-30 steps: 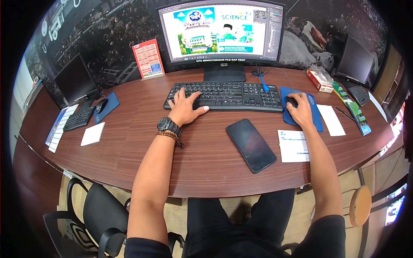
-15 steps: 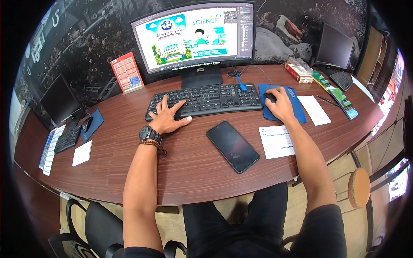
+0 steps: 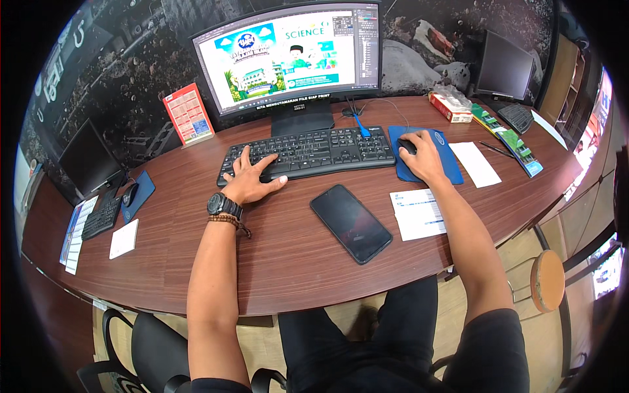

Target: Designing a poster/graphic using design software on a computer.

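Observation:
My left hand [image 3: 247,181] rests with spread fingers on the left end of a black keyboard [image 3: 314,150], its thumb out over the near edge. A black watch [image 3: 223,205] and a beaded bracelet [image 3: 229,222] circle that wrist. My right hand [image 3: 423,157] is curled over a dark mouse [image 3: 407,146], mostly hidden under the fingers, on a blue mouse pad [image 3: 452,171]. Behind the keyboard stands a curved monitor [image 3: 288,59] showing colourful page designs in an editing window. A black phone [image 3: 351,223] lies face up on the desk between my forearms.
Near my right forearm lie a printed paper slip [image 3: 417,215] and a white sheet [image 3: 475,164]. A red box [image 3: 450,107] and a green booklet [image 3: 511,141] sit farther right. A red calendar [image 3: 189,114] stands left of the monitor. A second monitor [image 3: 92,156] is at far left, a stool [image 3: 547,281] at right.
The whole view has shifted slightly, so the desk items sit a little farther left. Both hands keep their places on the keyboard and mouse.

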A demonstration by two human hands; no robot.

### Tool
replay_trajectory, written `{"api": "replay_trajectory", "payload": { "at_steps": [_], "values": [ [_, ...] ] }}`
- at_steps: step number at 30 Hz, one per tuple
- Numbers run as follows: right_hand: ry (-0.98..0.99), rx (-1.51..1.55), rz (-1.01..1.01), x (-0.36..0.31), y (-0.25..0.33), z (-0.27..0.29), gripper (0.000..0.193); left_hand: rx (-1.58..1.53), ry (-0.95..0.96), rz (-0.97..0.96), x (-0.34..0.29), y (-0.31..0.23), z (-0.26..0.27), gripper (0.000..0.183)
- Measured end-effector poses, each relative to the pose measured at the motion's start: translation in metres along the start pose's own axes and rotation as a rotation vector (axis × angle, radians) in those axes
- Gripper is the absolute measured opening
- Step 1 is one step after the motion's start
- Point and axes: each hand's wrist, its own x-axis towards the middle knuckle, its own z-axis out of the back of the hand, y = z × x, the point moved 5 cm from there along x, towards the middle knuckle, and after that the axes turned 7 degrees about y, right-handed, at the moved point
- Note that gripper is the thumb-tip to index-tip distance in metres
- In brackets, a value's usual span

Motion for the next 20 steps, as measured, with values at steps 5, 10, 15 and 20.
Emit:
{"api": "replay_trajectory", "payload": {
  "at_steps": [5,10,15,20],
  "values": [
    [-0.005,0.005,0.011,-0.001,0.002,0.000,0.035,-0.068,-0.173,0.025,0.003,0.008,0.002,0.088],
    [0.000,-0.001,0.005,0.000,0.001,0.001,0.035,-0.081,-0.333,0.138,0.005,0.020,0.003,0.089],
    [0.011,0.000,0.000,0.001,0.002,0.000,0.036,-0.103,-0.342,0.149,0.006,0.032,-0.004,0.089],
    [0.031,0.001,-0.035,0.002,0.000,-0.001,0.035,-0.097,-0.319,0.145,0.006,0.031,-0.005,0.089]
  ]
}}
